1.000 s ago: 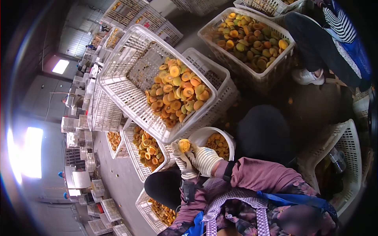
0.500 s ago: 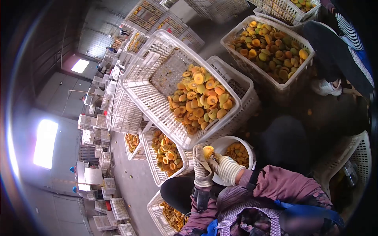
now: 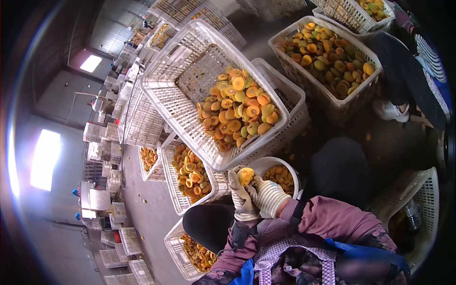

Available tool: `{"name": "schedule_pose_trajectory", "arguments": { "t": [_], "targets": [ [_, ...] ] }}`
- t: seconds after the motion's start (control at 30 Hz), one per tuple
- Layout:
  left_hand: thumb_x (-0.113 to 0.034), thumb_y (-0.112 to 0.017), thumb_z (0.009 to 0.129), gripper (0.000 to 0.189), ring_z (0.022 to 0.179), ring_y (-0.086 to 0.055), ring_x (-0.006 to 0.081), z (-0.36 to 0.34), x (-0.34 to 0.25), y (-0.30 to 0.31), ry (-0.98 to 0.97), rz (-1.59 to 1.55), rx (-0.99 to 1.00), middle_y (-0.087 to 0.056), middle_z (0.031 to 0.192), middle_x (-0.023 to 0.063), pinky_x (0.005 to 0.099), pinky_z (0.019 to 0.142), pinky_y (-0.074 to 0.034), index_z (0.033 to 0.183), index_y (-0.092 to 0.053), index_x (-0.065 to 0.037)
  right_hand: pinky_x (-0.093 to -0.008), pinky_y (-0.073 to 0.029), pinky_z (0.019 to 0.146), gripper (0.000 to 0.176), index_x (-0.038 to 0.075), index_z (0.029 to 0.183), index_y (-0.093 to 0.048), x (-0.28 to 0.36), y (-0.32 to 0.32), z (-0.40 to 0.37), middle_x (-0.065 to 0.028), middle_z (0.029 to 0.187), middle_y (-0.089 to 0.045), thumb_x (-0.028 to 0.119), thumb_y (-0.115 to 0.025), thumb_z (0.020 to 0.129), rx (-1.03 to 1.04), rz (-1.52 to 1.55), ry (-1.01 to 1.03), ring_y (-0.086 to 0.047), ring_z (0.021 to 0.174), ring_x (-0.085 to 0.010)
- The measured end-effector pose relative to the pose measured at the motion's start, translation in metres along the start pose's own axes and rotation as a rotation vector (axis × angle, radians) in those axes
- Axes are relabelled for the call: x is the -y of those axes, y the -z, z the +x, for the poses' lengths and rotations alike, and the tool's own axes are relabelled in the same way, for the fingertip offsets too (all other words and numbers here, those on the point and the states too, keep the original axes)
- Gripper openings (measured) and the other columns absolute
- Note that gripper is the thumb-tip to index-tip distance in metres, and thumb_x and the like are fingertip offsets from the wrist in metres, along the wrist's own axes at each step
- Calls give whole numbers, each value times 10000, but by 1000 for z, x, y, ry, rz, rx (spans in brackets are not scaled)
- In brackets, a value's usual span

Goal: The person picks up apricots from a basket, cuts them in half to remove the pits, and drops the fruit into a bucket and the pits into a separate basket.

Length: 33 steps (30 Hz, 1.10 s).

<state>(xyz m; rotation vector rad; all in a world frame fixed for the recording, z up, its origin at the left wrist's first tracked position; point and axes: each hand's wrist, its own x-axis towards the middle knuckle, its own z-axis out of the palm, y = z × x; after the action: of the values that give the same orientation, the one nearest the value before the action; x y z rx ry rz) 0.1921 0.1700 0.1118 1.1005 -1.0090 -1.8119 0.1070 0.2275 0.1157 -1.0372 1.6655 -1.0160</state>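
My left hand (image 3: 241, 194), in a soiled pale glove, is closed round an apricot (image 3: 246, 176) whose orange cut flesh faces up. Pressed against it from the right is my right hand (image 3: 268, 195), in a striped knit glove, with its fingers curled. Whatever those fingers grip is hidden, though something small and dark shows at the fruit's edge. Just beyond my hands stands a white bucket (image 3: 297, 178) holding small orange-brown pieces. A large white crate (image 3: 156, 102) tilts toward me, with many apricot halves (image 3: 237, 111) heaped at its near end.
More fruit-filled crates stand at the left (image 3: 178, 209) and at the far right (image 3: 327, 102). A co-worker's dark-trousered leg (image 3: 396, 66) is beside the right one. Near my right elbow is another crate (image 3: 430, 213) with a clear container (image 3: 413, 214) in it. Stacked crates line the hall.
My view has shifted slightly, so crates and hands appear further left. Both hands stay together on the apricot, whose cut face now shows more toward me.
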Motion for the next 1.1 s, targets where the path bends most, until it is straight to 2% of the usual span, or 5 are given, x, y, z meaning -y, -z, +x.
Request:
{"name": "schedule_pose_trajectory", "arguments": {
  "t": [0.3, 0.57, 0.77, 0.9, 1.1],
  "targets": [
    [-337, -418, 933, 319, 717, -554, 128, 11, -37, 2, -95, 528, 419, -575, 804, 42, 259, 674, -455, 949, -541, -43, -248, -328, 355, 272, 133, 980, -554, -5, -6, -14, 29, 602, -505, 385, -474, 914, 461, 822, -267, -431, 414, -114],
    [-581, -384, 872, 596, 981, -483, 238, 86, -46, 38, -299, -847, -92, -525, 1083, 102, 391, 857, -422, 1105, -489, -43, -282, -303, 363, 421, 106, 767, -532, -19, -37, -15, -11, 494, -430, 507, -466, 877, 277, 972, -653, -375, 359, -151],
    [-334, -591, 810, 521, 1207, -424, 255, 235, 9, 28, 213, 1611, 237, -484, 1256, 166, 336, 910, -410, 1204, -469, -16, -295, -328, 390, 347, 103, 814, -524, -29, -43, 14, -14, 543, -438, 445, -493, 865, 149, 969, -631, -400, 409, -162],
    [-332, -623, 788, 498, 997, -561, 309, 237, 15, 18, -142, 1754, 187, -585, 1048, 207, 356, 859, -445, 1156, -511, -16, -298, -359, 415, 332, 106, 832, -520, -31, -48, 20, -26, 593, -460, 436, -494, 858, 76, 1018, -583, -429, 448, -157],
    [-216, -582, 878, 207, 868, -589, 203, 143, -3, 15, -193, 600, 201, -596, 981, 102, 281, 788, -488, 965, -542, -33, -292, -419, 571, 323, 63, 979, -532, -39, -43, 32, -59, 739, -530, 369, -452, 912, -291, 735, -223, -471, 636, -162]
  ]
}}
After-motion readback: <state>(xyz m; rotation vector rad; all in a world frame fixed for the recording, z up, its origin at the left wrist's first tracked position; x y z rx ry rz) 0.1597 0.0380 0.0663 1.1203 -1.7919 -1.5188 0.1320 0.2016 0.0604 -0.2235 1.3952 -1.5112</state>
